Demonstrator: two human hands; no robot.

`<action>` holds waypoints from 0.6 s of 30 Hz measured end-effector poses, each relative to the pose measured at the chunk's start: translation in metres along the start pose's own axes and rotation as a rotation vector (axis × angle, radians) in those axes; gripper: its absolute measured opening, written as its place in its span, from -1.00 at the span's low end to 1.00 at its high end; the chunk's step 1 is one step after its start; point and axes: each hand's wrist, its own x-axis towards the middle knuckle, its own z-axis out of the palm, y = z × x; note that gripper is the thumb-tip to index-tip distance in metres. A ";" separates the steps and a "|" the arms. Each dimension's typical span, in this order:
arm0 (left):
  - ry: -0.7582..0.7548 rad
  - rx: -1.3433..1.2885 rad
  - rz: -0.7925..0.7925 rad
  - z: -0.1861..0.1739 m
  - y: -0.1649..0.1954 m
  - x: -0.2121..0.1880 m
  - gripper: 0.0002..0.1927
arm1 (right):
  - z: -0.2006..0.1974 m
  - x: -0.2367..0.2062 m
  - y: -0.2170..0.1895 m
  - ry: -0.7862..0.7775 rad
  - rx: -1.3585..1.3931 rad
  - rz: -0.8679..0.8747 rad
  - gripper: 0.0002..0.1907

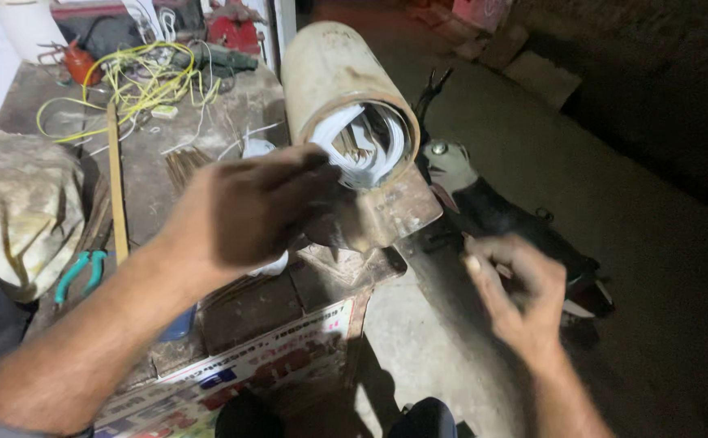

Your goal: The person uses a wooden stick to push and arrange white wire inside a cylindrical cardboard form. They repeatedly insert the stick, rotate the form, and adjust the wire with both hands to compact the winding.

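Note:
A rusty beige motor housing [331,66] lies on its side at the corner of a worn workbench [208,138], its open end showing white slot liners [364,146] inside. My left hand [248,207] is at the mouth of the housing, its fingertips touching the white liners at the rim. My right hand [516,288] hangs lower right, off the bench, fingers curled around a small thin light-coloured piece; it is blurred and I cannot tell what the piece is.
Yellow and white wires [139,85] tangle at the back of the bench. Teal-handled pliers [78,272] and a wooden stick [115,186] lie left. A dirty cloth bundle [17,203] sits far left. A dark tool [500,215] rests on the concrete floor.

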 end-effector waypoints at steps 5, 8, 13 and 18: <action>-0.462 -0.359 -0.616 0.010 -0.001 0.030 -0.65 | 0.016 0.098 -0.054 -0.207 -0.257 -0.446 -0.66; -0.507 0.065 -0.253 0.011 -0.009 0.040 -0.69 | 0.038 0.127 -0.061 -0.353 -0.354 -0.559 -0.58; -0.064 0.468 0.354 0.014 -0.024 0.033 -0.87 | 0.052 0.146 -0.063 -0.556 -0.459 -0.521 -0.57; -0.356 0.382 0.148 0.036 -0.028 0.044 -0.85 | 0.058 0.146 -0.063 -0.592 -0.632 -0.505 -0.65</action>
